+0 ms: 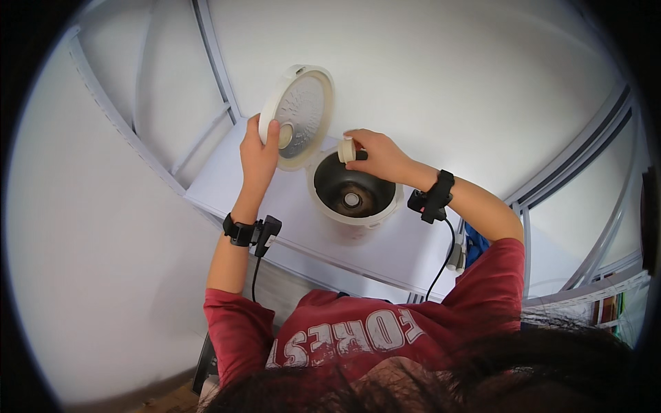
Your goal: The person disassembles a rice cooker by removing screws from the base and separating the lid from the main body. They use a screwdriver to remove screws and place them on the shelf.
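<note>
A white rice cooker [321,202] stands on the table, its dark inside exposed and a round metal button [351,200] showing at the bottom. The round white lid [307,103] is raised at the cooker's left, its silvery inner face turned toward the opening. My left hand [259,157] grips the lid's left edge, thumb on the inner side. Over the cooker's far rim, my right hand [380,155] pinches a small cream-coloured round cap [346,151]. A short dark piece shows beside the cap; its kind is unclear. Whether the lid joins the cooker is hidden.
The white table [289,206] sits against pale walls between metal frame posts [219,62]. A black strap with a small device wraps each wrist, and a cable [444,265] hangs from the right one. Something blue [475,242] lies by my right elbow.
</note>
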Demonstrator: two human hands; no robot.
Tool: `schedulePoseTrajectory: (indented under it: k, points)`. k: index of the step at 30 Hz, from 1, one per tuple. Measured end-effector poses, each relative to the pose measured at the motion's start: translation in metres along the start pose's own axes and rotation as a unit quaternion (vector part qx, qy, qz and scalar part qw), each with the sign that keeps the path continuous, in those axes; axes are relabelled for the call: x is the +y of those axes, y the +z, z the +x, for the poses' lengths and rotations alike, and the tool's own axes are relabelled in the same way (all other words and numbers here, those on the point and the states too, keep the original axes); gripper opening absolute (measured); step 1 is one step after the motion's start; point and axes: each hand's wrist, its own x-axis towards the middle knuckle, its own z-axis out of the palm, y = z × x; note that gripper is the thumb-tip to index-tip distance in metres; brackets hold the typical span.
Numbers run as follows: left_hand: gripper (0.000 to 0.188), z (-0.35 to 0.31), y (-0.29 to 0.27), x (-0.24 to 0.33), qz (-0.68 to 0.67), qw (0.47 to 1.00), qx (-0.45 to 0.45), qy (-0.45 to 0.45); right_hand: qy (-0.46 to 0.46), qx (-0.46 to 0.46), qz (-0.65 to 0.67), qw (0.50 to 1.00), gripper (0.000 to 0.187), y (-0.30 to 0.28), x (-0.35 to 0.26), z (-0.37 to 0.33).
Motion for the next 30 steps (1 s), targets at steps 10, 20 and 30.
schedulePoseTrajectory:
  k: [10,20,30]
  points:
    - [0.058,-0.022,0.005,0.001,0.037,0.989,0.083,0.116,0.103,0.026,0.087,0.991,0.049,-0.023,0.031,-0.063]
    - [0.036,-0.167,0.088,0.088,0.067,0.933,-0.252,0.249,0.19,0.126,0.077,0.971,0.046,0.006,0.085,-0.179]
    - [0.04,-0.238,0.298,0.018,-0.074,0.851,-0.513,-0.083,0.283,0.254,0.066,0.922,0.06,0.054,0.121,-0.289]
